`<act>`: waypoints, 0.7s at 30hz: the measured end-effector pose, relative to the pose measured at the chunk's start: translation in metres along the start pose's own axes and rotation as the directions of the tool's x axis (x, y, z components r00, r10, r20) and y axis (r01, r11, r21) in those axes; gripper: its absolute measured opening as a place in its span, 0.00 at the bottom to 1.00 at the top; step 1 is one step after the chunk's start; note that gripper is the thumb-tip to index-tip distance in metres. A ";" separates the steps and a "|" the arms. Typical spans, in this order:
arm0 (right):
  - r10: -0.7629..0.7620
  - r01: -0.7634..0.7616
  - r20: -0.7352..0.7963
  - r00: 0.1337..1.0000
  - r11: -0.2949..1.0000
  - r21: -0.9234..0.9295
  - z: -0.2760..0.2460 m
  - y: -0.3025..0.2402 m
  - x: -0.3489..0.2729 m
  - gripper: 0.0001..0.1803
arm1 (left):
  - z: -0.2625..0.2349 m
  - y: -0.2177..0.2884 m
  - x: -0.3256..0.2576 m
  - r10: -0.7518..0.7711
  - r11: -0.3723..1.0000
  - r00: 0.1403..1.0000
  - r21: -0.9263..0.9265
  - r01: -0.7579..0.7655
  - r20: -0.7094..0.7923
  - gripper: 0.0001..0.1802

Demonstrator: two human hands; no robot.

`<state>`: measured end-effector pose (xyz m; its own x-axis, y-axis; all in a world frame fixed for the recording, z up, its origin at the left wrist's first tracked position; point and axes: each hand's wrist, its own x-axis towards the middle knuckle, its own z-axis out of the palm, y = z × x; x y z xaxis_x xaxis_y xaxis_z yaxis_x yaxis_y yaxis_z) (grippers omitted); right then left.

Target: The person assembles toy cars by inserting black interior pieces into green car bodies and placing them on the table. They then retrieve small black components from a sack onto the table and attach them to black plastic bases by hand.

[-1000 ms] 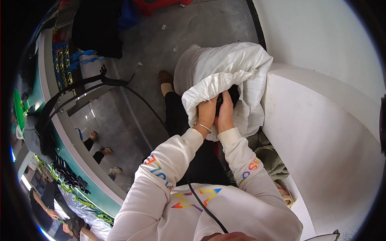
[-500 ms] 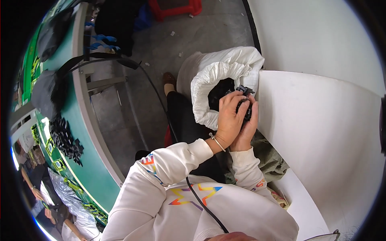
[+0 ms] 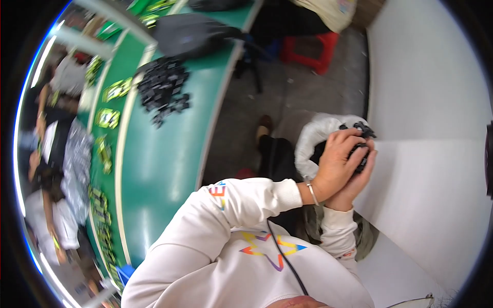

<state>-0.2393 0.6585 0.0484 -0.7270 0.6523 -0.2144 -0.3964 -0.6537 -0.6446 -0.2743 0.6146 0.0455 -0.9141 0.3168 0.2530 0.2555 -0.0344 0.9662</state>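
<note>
My left hand and my right hand are cupped together at the right of the head view, wrapped round a clump of small black parts. More black parts stick out beyond the fingertips. They look like moulded plastic pieces, too small and blurred to name more exactly. Both hands are over the right side of a white woven sack, whose rolled rim partly shows. My hands hide much of its mouth. A bracelet circles my left wrist.
Left of me runs a green-topped table with a heap of black parts and a dark grey bag. Yellow-green pieces line the strip beyond it. A red stool stands ahead; a white panel borders the right. Other people are at far left.
The view has swung left, so more of the table and its heap shows. Hands and sack appear farther right. Both hands still clasp the black parts.
</note>
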 end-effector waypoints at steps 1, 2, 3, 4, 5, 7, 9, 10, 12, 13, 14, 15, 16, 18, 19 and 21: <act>0.014 -0.016 0.140 0.990 1.000 0.018 0.011 0.004 -0.001 0.26 | -0.012 0.006 0.005 0.019 0.999 0.999 -0.024 -0.021 -0.047 0.10; 0.038 -0.042 0.142 0.989 0.999 0.023 0.037 0.006 -0.010 0.25 | -0.030 0.009 0.009 0.040 0.999 0.995 0.001 -0.040 -0.088 0.10; 0.055 -0.062 0.186 0.981 0.998 0.030 0.053 0.015 -0.014 0.25 | -0.048 0.015 0.015 0.096 0.995 0.987 0.035 -0.092 -0.131 0.10; 0.069 -0.073 0.213 0.975 0.997 0.015 0.069 0.023 -0.016 0.25 | -0.066 0.021 0.020 0.146 0.988 0.974 0.071 -0.136 -0.171 0.10; 0.079 -0.081 0.239 0.968 0.997 -0.001 0.085 0.032 -0.019 0.24 | -0.083 0.028 0.025 0.196 0.978 0.959 0.106 -0.177 -0.206 0.10; 0.108 -0.106 0.315 0.943 0.994 -0.025 0.119 0.058 -0.027 0.23 | -0.126 0.039 0.032 0.253 0.964 0.913 0.169 -0.207 -0.320 0.10; 0.111 -0.099 0.461 0.880 0.994 -0.052 0.142 0.097 -0.021 0.22 | -0.172 0.046 0.035 0.297 0.947 0.866 0.242 -0.212 -0.402 0.09; 0.098 -0.044 0.502 0.859 0.992 -0.118 0.162 0.107 -0.031 0.21 | -0.195 0.047 0.038 0.324 0.937 0.838 0.270 -0.221 -0.440 0.09; 0.129 -0.061 0.522 0.843 0.987 -0.147 0.197 0.142 -0.051 0.18 | -0.242 0.044 0.040 0.322 0.940 0.788 0.274 -0.202 -0.524 0.09; 0.168 -0.128 0.502 0.848 0.985 -0.114 0.211 0.162 -0.056 0.17 | -0.263 0.039 0.042 0.293 0.953 0.769 0.242 -0.184 -0.568 0.09; 0.225 -0.187 0.493 0.840 0.974 -0.126 0.225 0.178 -0.068 0.16 | -0.287 0.035 0.040 0.273 0.957 0.754 0.249 -0.149 -0.597 0.09; 0.276 -0.238 0.481 0.832 0.961 -0.141 0.238 0.191 -0.076 0.14 | -0.307 0.029 0.039 0.250 0.962 0.741 0.247 -0.117 -0.623 0.10; 0.302 -0.286 0.515 0.802 0.952 -0.114 0.248 0.208 -0.079 0.14 | -0.325 0.022 0.040 0.197 0.979 0.731 0.173 -0.110 -0.653 0.11; 0.354 -0.334 0.493 0.795 0.933 -0.133 0.260 0.242 -0.084 0.14 | -0.357 0.006 0.039 0.244 0.955 0.702 0.290 -0.056 -0.668 0.13; 0.374 -0.348 0.490 0.788 0.926 -0.148 0.264 0.258 -0.085 0.14 | -0.371 0.000 0.039 0.214 0.961 0.698 0.277 -0.023 -0.684 0.13; 0.335 -0.245 0.479 0.811 0.939 -0.243 0.267 0.289 -0.083 0.15 | -0.392 -0.019 0.040 0.232 0.952 0.679 0.304 -0.014 -0.697 0.14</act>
<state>-0.4437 0.3133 0.0763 -0.9912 0.1262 -0.0388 -0.0579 -0.6799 -0.7310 -0.4391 0.2567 0.0565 -0.7805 -0.4531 0.4307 0.3515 0.2515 0.9018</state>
